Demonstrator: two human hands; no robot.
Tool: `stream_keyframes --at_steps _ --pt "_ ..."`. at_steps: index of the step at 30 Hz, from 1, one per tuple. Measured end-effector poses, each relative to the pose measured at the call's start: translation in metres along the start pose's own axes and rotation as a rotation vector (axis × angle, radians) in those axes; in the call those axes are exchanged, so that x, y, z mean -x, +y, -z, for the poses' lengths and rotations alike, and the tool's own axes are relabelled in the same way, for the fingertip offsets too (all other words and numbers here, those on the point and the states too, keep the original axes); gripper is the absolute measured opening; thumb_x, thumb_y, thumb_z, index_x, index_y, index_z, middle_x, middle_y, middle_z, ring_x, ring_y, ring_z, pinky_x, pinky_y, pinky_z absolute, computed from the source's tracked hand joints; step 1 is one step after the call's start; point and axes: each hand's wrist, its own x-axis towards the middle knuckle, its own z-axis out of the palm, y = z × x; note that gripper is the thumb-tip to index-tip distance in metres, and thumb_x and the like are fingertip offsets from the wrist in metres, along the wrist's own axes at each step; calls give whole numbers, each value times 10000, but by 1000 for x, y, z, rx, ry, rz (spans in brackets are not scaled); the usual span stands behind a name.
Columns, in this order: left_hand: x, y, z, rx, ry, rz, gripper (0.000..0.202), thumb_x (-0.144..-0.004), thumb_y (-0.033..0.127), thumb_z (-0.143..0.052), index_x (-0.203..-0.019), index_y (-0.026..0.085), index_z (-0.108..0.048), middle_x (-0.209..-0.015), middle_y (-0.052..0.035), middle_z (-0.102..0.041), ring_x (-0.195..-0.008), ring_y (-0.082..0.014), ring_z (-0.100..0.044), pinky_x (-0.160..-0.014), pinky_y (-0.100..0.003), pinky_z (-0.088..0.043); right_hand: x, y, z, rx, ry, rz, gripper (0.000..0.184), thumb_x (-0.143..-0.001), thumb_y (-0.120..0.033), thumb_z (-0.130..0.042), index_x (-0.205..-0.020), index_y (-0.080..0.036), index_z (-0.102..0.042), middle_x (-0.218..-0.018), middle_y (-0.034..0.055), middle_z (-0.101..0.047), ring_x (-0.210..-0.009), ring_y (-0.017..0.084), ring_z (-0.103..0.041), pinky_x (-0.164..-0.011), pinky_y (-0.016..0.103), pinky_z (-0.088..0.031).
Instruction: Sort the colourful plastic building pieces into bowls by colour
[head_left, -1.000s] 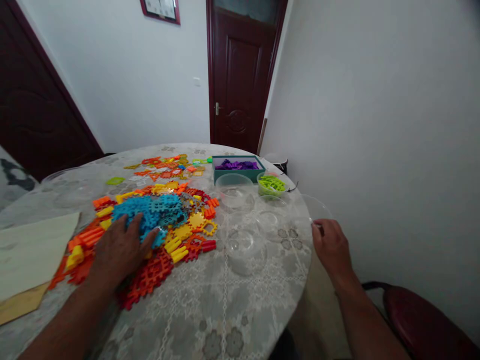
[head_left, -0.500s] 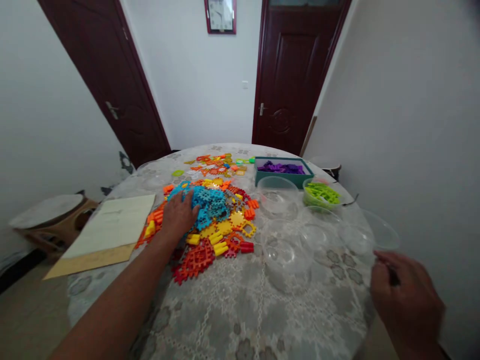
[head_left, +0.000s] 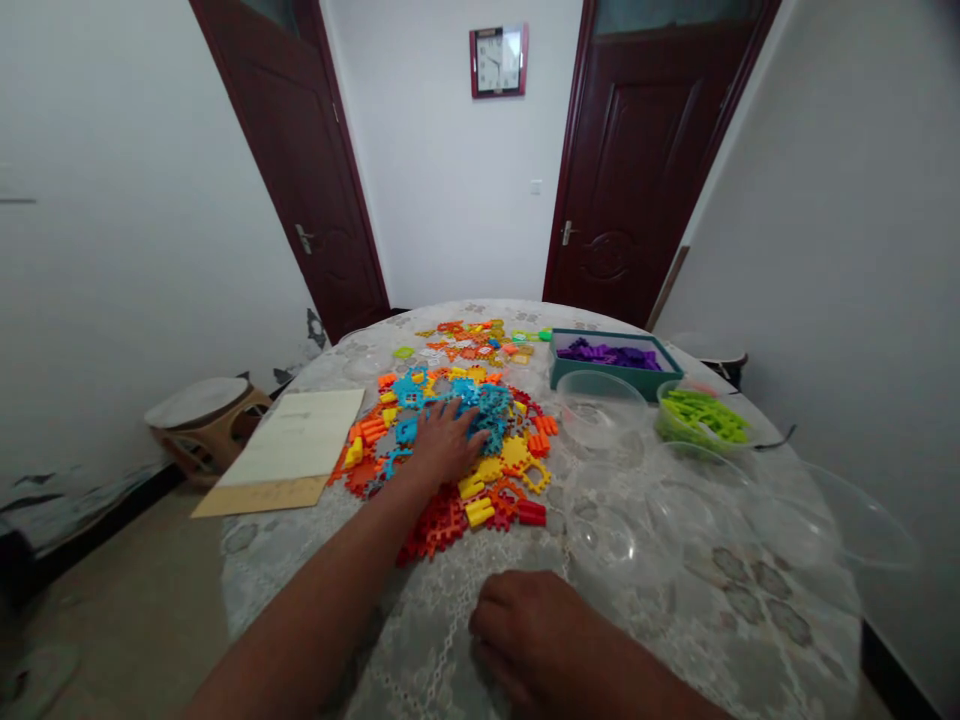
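A heap of plastic building pieces lies on the table, with blue pieces (head_left: 491,405) on top. Over the blue ones rests my left hand (head_left: 444,445), its fingers spread and touching them. Yellow pieces (head_left: 515,452) and red pieces (head_left: 433,525) edge the heap on its near and right sides, some of them toothed plates and some short tubes. My right hand (head_left: 529,630) is curled low over the tablecloth, just in front of the heap. Its fingers are closed, and whether anything is inside them is hidden.
Several clear plastic tubs (head_left: 600,400) stand to the right. One tub (head_left: 701,415) holds green pieces, and a dark green box (head_left: 615,375) holds purple ones. Smaller orange pieces (head_left: 469,345) lie behind the heap. Paper sheets (head_left: 300,430) lie at left.
My right hand has come from the far right, beside the clear tubs, to the table's front middle. My left hand has shifted across the blue pieces, and the view has turned left.
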Motion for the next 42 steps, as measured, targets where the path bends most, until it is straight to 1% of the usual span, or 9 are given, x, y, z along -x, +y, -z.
stream_keyframes --at_steps 3,8,15,21,28,32,35,39,42 --pt "17 10 1 0 -13 -14 549 -1001 633 -528 -1457 342 -621 -1566 -145 -558 -1428 -429 -492 -1135 -677 -384 -21 5 -21 28 42 24 47 -922 -226 -607 -935 -203 -646 -923 39 -706 -741 166 -606 -650 272 -413" --pt "55 8 15 2 -83 -27 600 -997 622 -543 -1553 396 -525 -1643 -111 -485 -1497 -448 -422 -1181 -716 -328 -24 13 -52 -168 266 20 104 -953 -207 -545 -981 -207 -645 -947 46 -693 -846 181 -624 -738 281 -444" --pt "91 -4 29 2 -120 12 567 -1010 591 -537 -1561 465 -496 -1705 -41 -397 -1565 -383 -337 -1241 -651 -278 -22 18 -50 -427 382 -43 95 -948 -199 -562 -965 -218 -653 -903 25 -693 -813 165 -643 -748 271 -450" --pt "73 -10 22 -10 -152 114 634 -1023 654 -449 -1580 356 -505 -1670 -121 -442 -1521 -412 -395 -1214 -652 -302 -22 18 -46 -473 356 -51 113 -946 -194 -571 -981 -215 -676 -916 34 -703 -841 173 -662 -770 274 -465" --pt "36 1 16 -51 -154 96 683 -1013 674 -450 -1581 302 -521 -1634 -163 -485 -1506 -434 -405 -1210 -671 -285 -26 22 -48 -455 391 -45 165 -921 -190 -567 -992 -200 -716 -916 44 -728 -867 177 -680 -795 266 -498" --pt "38 11 10 -36 -154 -53 612 -1014 634 -483 -1567 377 -531 -1663 -94 -470 -1535 -451 -358 -1217 -728 -224 -31 29 -52 -394 368 -25 177 -915 -232 -596 -1018 -196 -735 -952 47 -755 -876 177 -697 -812 259 -521" --pt "40 15 9 -3 -178 -141 581 -1019 597 -494 -1546 362 -559 -1626 -65 -526 -1527 -455 -370 -1208 -744 -232 -33 32 -56 -319 352 18 177 -916 -249 -593 -1014 -201 -733 -957 38 -769 -871 173 -709 -802 254 -531" --pt "46 17 15 8 -178 -178 499 -1028 524 -488 -1460 332 -647 -1540 -68 -617 -1512 -442 -403 -1200 -745 -257 -21 22 -40 -266 499 189 144 -917 -277 -584 -976 -202 -692 -900 23 -767 -814 156 -712 -752 241 -544" --pt "54 15 19 15 -171 -188 445 -1026 478 -476 -1390 352 -700 -1518 -74 -632 -1487 -437 -445 -1175 -741 -306 6 10 8 -258 799 215 113 -931 -227 -577 -994 -200 -667 -900 35 -756 -806 144 -701 -764 235 -559"
